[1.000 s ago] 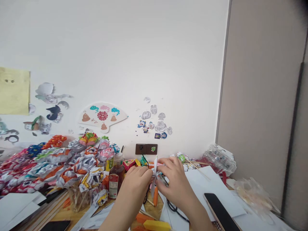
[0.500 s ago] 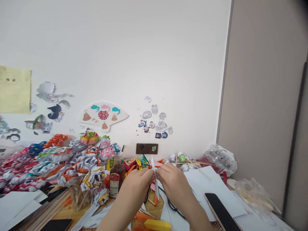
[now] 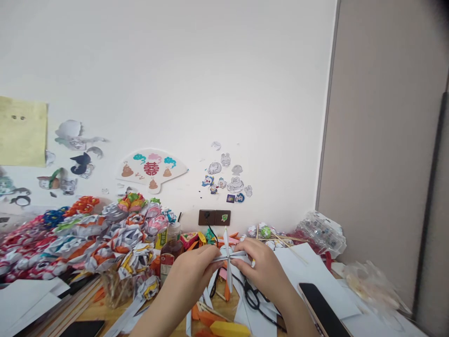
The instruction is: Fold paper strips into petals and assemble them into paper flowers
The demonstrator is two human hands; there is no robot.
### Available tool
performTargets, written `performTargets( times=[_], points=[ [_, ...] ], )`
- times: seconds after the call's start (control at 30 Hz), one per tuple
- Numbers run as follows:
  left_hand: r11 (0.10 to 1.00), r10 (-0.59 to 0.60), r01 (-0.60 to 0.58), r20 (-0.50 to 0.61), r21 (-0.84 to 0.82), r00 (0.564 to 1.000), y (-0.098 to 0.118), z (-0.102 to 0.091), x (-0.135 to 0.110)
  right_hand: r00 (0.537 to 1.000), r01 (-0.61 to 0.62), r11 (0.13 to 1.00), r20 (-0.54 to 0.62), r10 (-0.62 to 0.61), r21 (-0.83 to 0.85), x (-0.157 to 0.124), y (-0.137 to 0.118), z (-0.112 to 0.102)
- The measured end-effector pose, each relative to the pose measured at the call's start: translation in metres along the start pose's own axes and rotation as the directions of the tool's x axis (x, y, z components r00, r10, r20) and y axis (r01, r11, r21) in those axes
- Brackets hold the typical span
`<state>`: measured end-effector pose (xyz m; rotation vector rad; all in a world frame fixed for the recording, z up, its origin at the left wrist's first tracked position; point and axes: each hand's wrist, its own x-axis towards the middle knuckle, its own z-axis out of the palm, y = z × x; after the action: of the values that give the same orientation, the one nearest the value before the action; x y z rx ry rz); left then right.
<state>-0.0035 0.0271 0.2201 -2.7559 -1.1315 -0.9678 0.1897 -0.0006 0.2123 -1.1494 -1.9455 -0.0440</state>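
Between my two hands is a folded white paper piece [image 3: 229, 269] with several narrow arms that meet at a centre, one arm pointing up and one down. My left hand [image 3: 201, 264] pinches its left arm between thumb and fingers. The right arm of the paper is pinched by my right hand [image 3: 254, 260]. The piece is held above the table, clear of its surface. Below it lie black-handled scissors [image 3: 253, 297], orange paper pieces [image 3: 206, 318] and a folded yellow paper piece [image 3: 229, 328].
Folded paper flowers [image 3: 126, 236] are heaped at the left, beside a brown bottle [image 3: 170, 255]. White sheets [image 3: 294, 267] and a phone [image 3: 322, 309] lie at the right. A dark phone-like slab [image 3: 82, 328] is front left. A socket [image 3: 213, 217] is on the wall.
My hands have drawn apart sideways, and the paper's left and right arms now show between them. The scissors have come more into view.
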Motion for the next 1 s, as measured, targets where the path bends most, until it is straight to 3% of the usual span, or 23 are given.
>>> performTargets(
  times=[0.1,0.2,0.33,0.47,0.63,0.77,0.9,1.0],
  points=[
    [0.998,0.013,-0.014,-0.018,-0.067,1.000,0.005,-0.001,-0.003,0.997,-0.039,0.993,-0.057,0.046,0.115,-0.002,0.005,-0.003],
    [0.977,-0.034,0.028,-0.021,-0.213,0.999,0.013,-0.004,-0.005,0.991,0.017,0.981,-0.134,0.009,0.195,-0.003,0.009,-0.004],
    [0.874,-0.127,0.140,0.058,-0.465,0.990,0.019,-0.008,-0.002,0.978,0.112,0.965,-0.197,-0.065,0.237,-0.005,0.009,-0.006],
    [0.795,-0.170,0.178,0.068,-0.580,0.983,0.015,-0.008,0.001,0.977,0.116,0.958,-0.206,-0.062,0.262,-0.004,0.006,-0.010],
    [0.762,-0.045,0.042,0.011,-0.646,0.999,0.011,-0.008,-0.002,0.985,0.129,0.863,-0.160,-0.057,0.488,-0.007,0.004,-0.013],
    [0.650,0.031,-0.008,0.015,-0.760,0.999,0.012,-0.009,-0.007,0.989,0.145,0.742,-0.110,-0.096,0.654,-0.014,-0.006,-0.018],
    [0.484,0.044,0.038,0.067,-0.874,0.997,0.011,-0.013,-0.012,0.989,0.151,0.790,-0.092,-0.119,0.594,-0.024,-0.028,-0.027],
    [0.430,0.108,0.031,0.085,-0.902,0.991,0.011,-0.016,-0.021,0.980,0.190,0.827,-0.054,-0.190,0.529,-0.028,-0.048,-0.033]
  ],
)
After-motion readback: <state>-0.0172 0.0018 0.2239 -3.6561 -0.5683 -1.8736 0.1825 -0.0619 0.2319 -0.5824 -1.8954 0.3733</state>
